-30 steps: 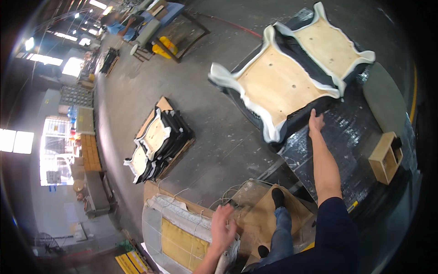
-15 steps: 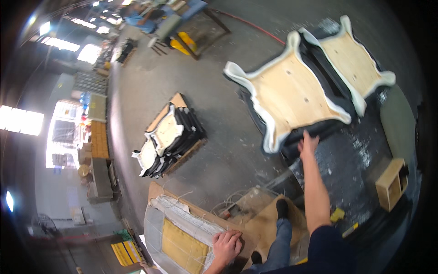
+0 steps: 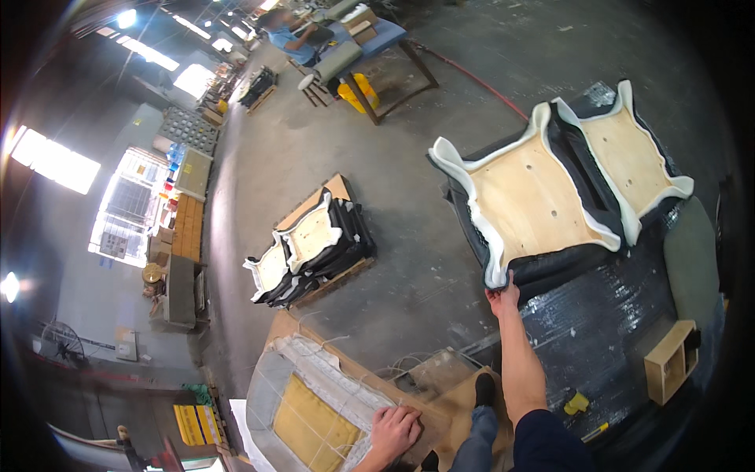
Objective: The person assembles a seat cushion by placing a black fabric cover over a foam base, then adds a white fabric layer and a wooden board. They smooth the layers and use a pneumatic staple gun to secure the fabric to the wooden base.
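My right hand point(image 3: 504, 297) reaches forward and grips the near corner of a seat cushion point(image 3: 535, 204), a plywood panel edged with white foam over black cover material. A second cushion of the same kind point(image 3: 629, 161) lies just beyond it, both on a dark work table point(image 3: 605, 330). My left hand point(image 3: 395, 430) rests flat on a seat frame with yellow padding and wire springs point(image 3: 314, 409) by my legs, fingers spread, holding nothing.
A stack of similar cushions point(image 3: 311, 244) sits on a pallet on the concrete floor. A small wooden box point(image 3: 668, 360) stands on the table's right. A person works at a bench point(image 3: 346, 43) far back. Shelves and windows line the left wall.
My right hand has reached to the cushion's corner and closed on it. My left hand has come down onto the seat frame. The view has tilted, showing more of the far workshop.
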Action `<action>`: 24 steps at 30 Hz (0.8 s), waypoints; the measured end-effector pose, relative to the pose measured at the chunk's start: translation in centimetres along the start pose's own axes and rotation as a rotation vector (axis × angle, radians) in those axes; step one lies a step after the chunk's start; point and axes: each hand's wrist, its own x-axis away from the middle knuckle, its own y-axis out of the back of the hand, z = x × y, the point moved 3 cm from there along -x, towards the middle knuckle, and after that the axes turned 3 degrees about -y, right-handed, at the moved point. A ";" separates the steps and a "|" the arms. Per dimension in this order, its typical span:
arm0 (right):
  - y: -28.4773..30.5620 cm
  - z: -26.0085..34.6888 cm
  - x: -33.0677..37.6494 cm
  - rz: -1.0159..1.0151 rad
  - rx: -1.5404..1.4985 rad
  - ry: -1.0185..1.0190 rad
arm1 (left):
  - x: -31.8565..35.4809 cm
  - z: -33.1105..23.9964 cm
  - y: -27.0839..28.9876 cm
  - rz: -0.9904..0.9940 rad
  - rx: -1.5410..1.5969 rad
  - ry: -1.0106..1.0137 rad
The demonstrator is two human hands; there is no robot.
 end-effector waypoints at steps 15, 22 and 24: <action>7.4 3.0 2.3 -0.090 0.007 0.134 | 0.6 0.5 0.0 -0.005 -0.029 -0.019; 6.6 4.3 2.2 -0.003 0.084 0.029 | 1.9 0.2 -0.2 -0.015 -0.006 -0.044; 6.4 3.9 4.3 0.028 0.144 0.011 | 2.8 -0.1 -0.2 -0.028 0.006 -0.039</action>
